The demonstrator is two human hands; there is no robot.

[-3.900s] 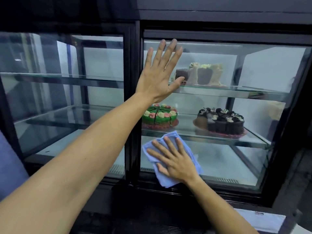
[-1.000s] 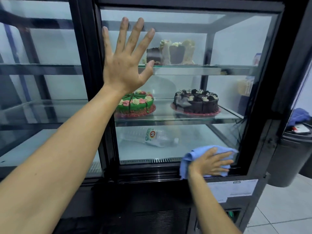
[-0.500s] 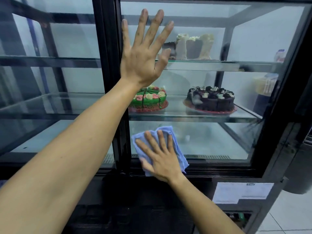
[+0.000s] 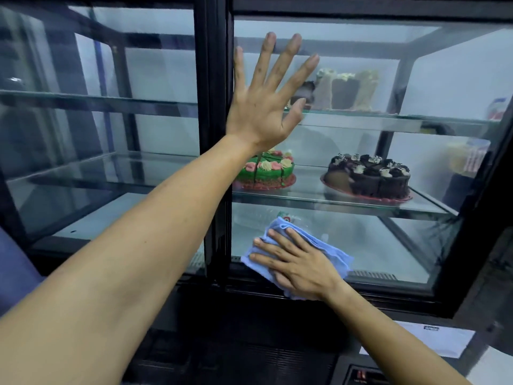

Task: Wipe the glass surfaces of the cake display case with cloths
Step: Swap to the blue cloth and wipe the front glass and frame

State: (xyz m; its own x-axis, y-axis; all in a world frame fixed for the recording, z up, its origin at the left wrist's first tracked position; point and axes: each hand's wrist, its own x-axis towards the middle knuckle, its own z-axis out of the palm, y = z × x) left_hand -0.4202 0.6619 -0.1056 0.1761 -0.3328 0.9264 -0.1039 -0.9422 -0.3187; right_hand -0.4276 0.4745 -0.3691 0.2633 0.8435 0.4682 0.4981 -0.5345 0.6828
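The blue cloth point(image 4: 319, 245) lies flat against the right-hand glass door point(image 4: 388, 232) of the cake display case point(image 4: 216, 79), low down at the level of the bottom compartment, its lower edge just over the door's black bottom frame; the right hand point(image 4: 299, 266) presses it to the glass with fingers point(image 4: 273, 258) straight and slightly spread, pointing up and left, so that the cloth shows beyond the fingertips and to the right of the knuckles; to the right of the cloth the same pane runs bare as far as the black right-hand frame, and above the cloth it runs bare up to the shelf edge; the left hand point(image 4: 263, 107) is laid flat high on the same door, just right of the black centre post point(image 4: 216, 134), fingers wide apart and pointing up, holding nothing; behind the glass, above the cloth, the middle shelf point(image 4: 347, 202) carries a green cake point(image 4: 266, 170) at its left, partly hidden by the left wrist, and a chocolate cake point(image 4: 369, 176) at its right, well apart; the top shelf point(image 4: 402, 116) holds a dark cake with pale icing point(image 4: 344, 90) beside the left thumb; a clear bottle with a label point(image 4: 283, 216) lies on the case floor just above the cloth; left of the centre post the other door point(image 4: 111, 134) shows bare shelves; below the case at the lower right is a white sheet point(image 4: 433, 340).
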